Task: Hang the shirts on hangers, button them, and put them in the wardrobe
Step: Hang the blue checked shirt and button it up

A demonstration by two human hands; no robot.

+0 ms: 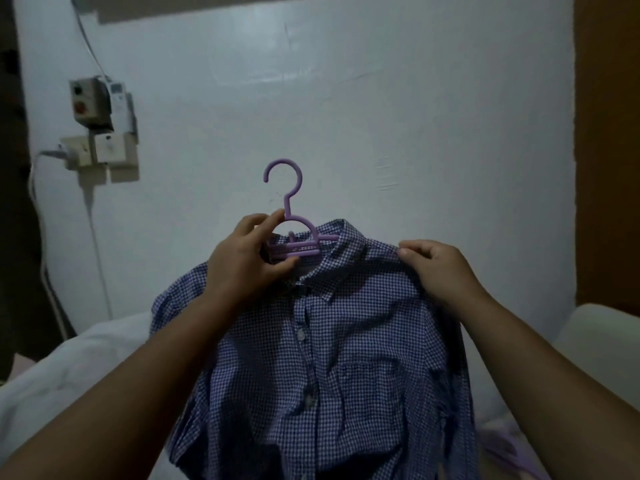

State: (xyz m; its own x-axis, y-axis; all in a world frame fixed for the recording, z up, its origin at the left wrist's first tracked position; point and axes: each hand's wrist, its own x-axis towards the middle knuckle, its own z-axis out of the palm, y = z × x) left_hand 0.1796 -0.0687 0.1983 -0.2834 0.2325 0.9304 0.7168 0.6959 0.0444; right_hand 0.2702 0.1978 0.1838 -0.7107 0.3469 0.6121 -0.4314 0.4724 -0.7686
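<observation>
A pale blue wall (346, 98) fills the background, with a switch box (91, 102) and sockets (100, 150) at the far left, a white bed (69, 368) below, and a brown panel (609, 150) at the right that may be the wardrobe. The checked shirt (311, 358) hangs in front of the person, its length running straight down from the fingers, collar uppermost. The left hand (246, 261) grips the purple hanger (294, 237) at its neck and crossbar, fingers (273, 220) curled round it, with the hook rising just above them. The right hand (440, 268) pinches the shirt's shoulder seam, thumb and forefinger closed on the cloth, well to the side of the hanger. The hanger's bar lies across, level with both hands, and its right end sits under the collar, pointing toward the right fingers. That shoulder looks not yet settled over the arm, so the right hand is the nearer one to draw it on. At least two buttons (300, 333) show below the collar; whether the placket is fastened I cannot tell.
</observation>
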